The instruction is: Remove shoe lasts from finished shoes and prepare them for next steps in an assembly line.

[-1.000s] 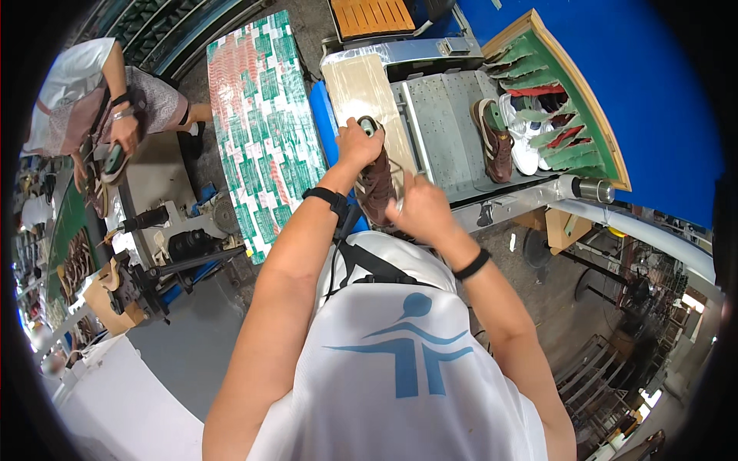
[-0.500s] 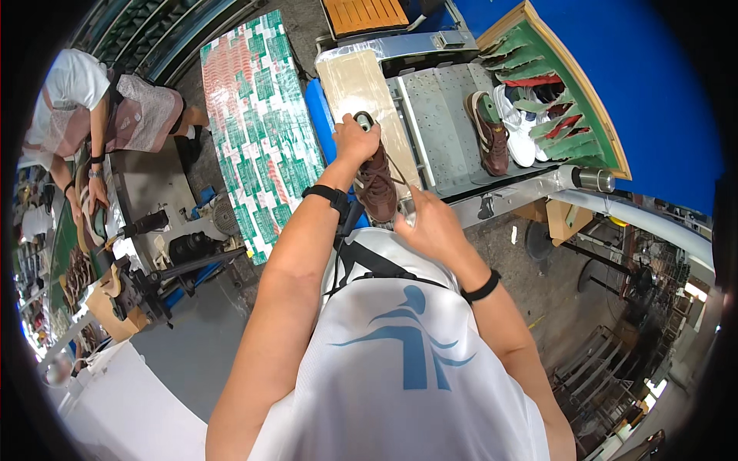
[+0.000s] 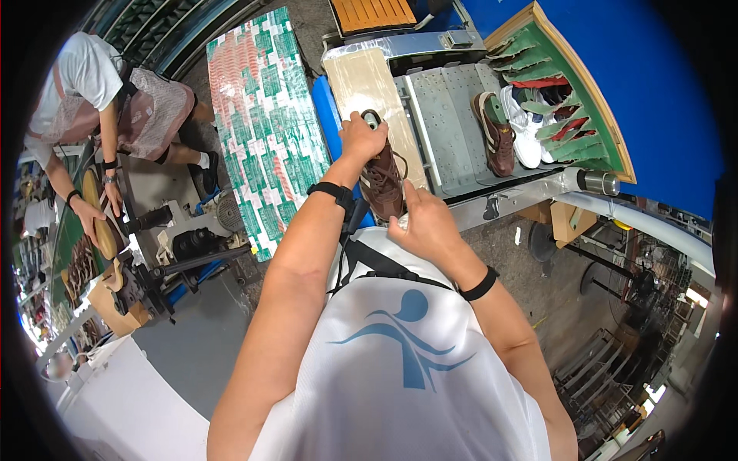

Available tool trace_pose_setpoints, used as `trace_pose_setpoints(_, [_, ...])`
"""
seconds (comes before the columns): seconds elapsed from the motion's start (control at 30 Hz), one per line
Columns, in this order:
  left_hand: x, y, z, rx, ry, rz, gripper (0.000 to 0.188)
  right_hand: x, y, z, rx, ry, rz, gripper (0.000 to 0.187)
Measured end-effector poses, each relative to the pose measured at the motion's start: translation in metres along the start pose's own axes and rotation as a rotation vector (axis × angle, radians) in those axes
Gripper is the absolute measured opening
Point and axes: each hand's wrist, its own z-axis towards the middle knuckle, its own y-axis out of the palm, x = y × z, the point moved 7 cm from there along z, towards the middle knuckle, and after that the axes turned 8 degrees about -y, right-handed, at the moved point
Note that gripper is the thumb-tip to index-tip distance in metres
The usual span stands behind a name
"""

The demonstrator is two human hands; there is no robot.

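A brown sneaker [image 3: 382, 188] with pale side stripes lies on the tan padded board, its toe toward me. My left hand [image 3: 363, 140] is closed round its heel end and collar, where a dark rounded opening shows beside the fingers. A loose brown shoelace [image 3: 403, 163] bows out from the sneaker's right side and runs to the fingertips of my right hand [image 3: 429, 223]. That hand is beside the toe, fingers together at the lace and thumb held apart. Another brown sneaker [image 3: 494, 134] stands on the grey metal tray to the right.
White shoes [image 3: 526, 131] sit beside the green torn-strip curtain [image 3: 603, 142] of a wood-framed opening. A tape-wrapped box [image 3: 269, 138] stands left of the tan board [image 3: 369, 81]. Farther left, a co-worker [image 3: 115, 100] handles a sole-shaped piece. A metal rail [image 3: 523, 198] borders the tray.
The shoelace has gone from nearly straight to a slack curve, and my right hand has shifted slightly. My left hand keeps its hold. The co-worker has turned the sole-shaped piece.
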Motion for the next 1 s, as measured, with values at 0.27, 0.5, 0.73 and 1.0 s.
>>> trace_pose_setpoints(0.27, [0.005,-0.001,-0.007,0.015,-0.006,0.005,0.092,-0.026,0.01,0.028,0.012,-0.182,-0.029,0.08])
trace_pose_setpoints(0.5, [0.004,-0.001,-0.007,0.024,-0.009,-0.013,0.09,-0.013,0.038,0.031,-0.033,-0.185,-0.119,0.078])
trace_pose_setpoints(0.73, [0.0,0.001,-0.004,0.057,-0.003,-0.006,0.092,-0.016,0.035,0.03,0.003,-0.189,-0.119,0.079])
trace_pose_setpoints(1.0, [0.006,0.001,-0.01,0.043,-0.008,-0.011,0.085,-0.021,0.036,0.043,-0.004,-0.195,0.009,0.076])
